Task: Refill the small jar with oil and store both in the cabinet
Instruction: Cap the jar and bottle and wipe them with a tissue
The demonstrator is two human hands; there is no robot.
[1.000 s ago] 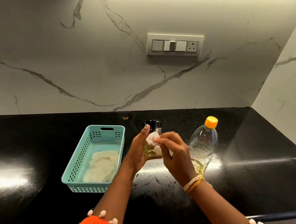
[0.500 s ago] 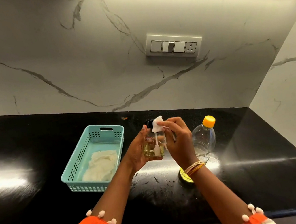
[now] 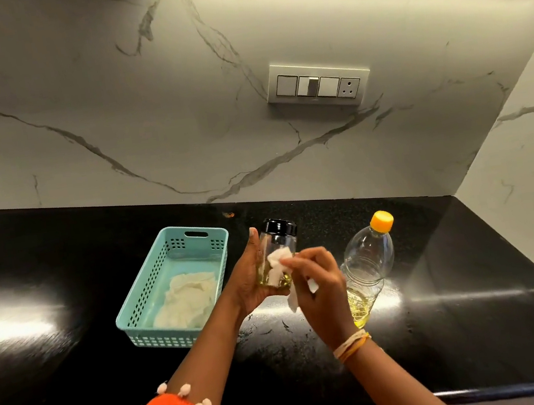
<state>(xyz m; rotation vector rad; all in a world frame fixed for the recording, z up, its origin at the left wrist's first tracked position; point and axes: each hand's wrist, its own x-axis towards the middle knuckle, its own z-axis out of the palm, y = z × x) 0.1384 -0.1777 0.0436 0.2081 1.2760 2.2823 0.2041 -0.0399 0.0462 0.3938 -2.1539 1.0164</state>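
Observation:
My left hand (image 3: 248, 281) holds a small clear glass jar (image 3: 276, 242) with a black lid above the black counter; a little yellow oil sits at its bottom. My right hand (image 3: 319, 284) pinches a crumpled white tissue (image 3: 279, 258) and presses it against the jar's side. A clear plastic oil bottle (image 3: 368, 263) with an orange cap stands upright on the counter just right of my right hand, with oil only in its lower part. No cabinet is in view.
A teal plastic basket (image 3: 153, 288) holding a white cloth sits on the counter to the left. A marble backsplash with a switch plate (image 3: 317, 83) rises behind. A side wall closes the counter's right end.
The tissue in my right hand went up to the jar's lid and has come back down onto the jar's side. The jar stays in my left hand.

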